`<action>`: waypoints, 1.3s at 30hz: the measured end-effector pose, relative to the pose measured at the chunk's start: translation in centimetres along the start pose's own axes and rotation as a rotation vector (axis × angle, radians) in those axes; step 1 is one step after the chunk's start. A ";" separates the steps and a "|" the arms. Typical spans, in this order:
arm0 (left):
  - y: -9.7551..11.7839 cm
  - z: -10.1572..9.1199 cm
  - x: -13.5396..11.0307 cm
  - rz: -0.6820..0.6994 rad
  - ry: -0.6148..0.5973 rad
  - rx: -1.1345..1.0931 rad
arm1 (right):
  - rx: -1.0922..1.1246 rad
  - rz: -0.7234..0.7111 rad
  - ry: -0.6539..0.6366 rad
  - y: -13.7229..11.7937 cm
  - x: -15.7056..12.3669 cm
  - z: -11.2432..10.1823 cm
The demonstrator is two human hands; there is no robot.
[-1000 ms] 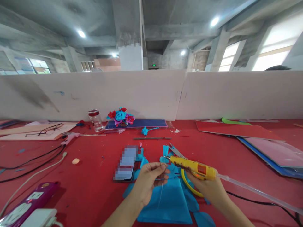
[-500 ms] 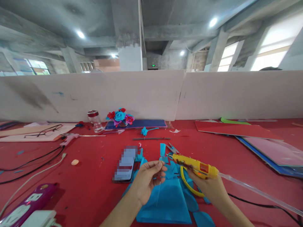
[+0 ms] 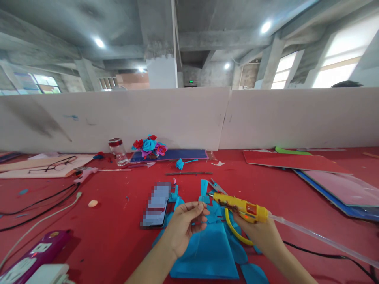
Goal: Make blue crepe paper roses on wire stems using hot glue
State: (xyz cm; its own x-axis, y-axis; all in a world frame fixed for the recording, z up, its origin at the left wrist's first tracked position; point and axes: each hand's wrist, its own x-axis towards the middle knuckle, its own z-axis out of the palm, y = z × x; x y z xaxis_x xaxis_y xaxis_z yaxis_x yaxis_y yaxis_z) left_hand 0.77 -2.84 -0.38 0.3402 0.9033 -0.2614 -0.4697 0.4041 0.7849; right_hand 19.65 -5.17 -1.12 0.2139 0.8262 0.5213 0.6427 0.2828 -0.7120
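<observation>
My right hand (image 3: 256, 230) is wrapped round a yellow hot glue gun (image 3: 241, 207), with a long clear glue stick (image 3: 314, 232) running out of its back. Its nozzle points left, close to the fingertips of my left hand (image 3: 189, 221) but apart from them. My left hand pinches a thin, pale strand (image 3: 197, 242) that hangs down below the fingers; what it is made of I cannot tell. Under both hands lie folded blue crepe paper (image 3: 207, 256) and cut blue petals (image 3: 254, 273). Scissors with yellow handles (image 3: 232, 228) are partly hidden behind my right hand.
Left of my hands lies a phone (image 3: 156, 205). Farther back are a paper flower bunch (image 3: 149, 146), a single blue flower (image 3: 180, 163), a dark stick (image 3: 189, 173) and a glass jar (image 3: 118, 152). A purple power strip (image 3: 53, 240) and cables occupy the left; coloured sheets (image 3: 334, 189) the right.
The glue gun has shifted slightly left, its nozzle nearer my left fingers. My left hand keeps its pinch almost in place. Beyond the partition, a dark head top has moved right.
</observation>
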 end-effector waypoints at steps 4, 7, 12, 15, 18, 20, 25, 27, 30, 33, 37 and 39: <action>0.0 0.0 -0.1 -0.001 0.003 -0.001 | 0.025 0.015 -0.017 0.1 0.0 0.1; -0.1 0.0 -0.1 -0.004 0.008 -0.006 | 0.040 0.017 -0.037 0.1 -0.1 0.0; 0.0 0.0 0.1 -0.009 0.009 -0.015 | 0.074 0.022 -0.041 -0.2 -0.1 -0.1; 0.1 0.0 0.0 -0.005 0.003 -0.021 | 0.098 0.025 -0.036 -0.1 -0.1 -0.1; 0.1 0.0 0.0 -0.005 0.003 -0.021 | 0.121 0.031 -0.051 -0.1 0.0 -0.1; 0.0 0.0 -0.1 -0.005 0.008 -0.018 | 0.128 0.032 -0.050 -0.2 0.0 -0.1; 0.1 0.1 0.0 -0.005 0.003 -0.023 | 0.134 0.031 -0.047 -0.5 -0.1 -0.1; 0.1 0.1 0.0 -0.011 0.005 -0.021 | 0.131 0.037 -0.039 -0.5 -0.1 -0.1; 0.1 0.1 -0.1 -0.009 0.011 -0.015 | 0.121 0.054 -0.027 -0.5 0.0 -0.1; 0.1 0.1 -0.1 -0.004 0.007 -0.014 | 0.127 0.059 -0.039 -0.5 0.0 -0.2; 0.1 0.1 -0.1 -0.003 -0.001 -0.012 | 0.173 0.051 -0.028 -0.6 0.0 -0.1; 0.1 0.0 -0.1 -0.006 -0.002 -0.013 | 0.160 0.054 -0.025 -0.6 0.0 -0.1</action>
State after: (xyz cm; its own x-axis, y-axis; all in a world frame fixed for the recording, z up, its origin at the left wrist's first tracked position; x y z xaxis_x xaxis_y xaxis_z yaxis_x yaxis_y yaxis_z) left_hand 0.73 -2.90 -0.30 0.3446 0.9005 -0.2653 -0.4780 0.4115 0.7760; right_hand 19.37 -5.40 -0.67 0.2251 0.8538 0.4695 0.5048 0.3099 -0.8057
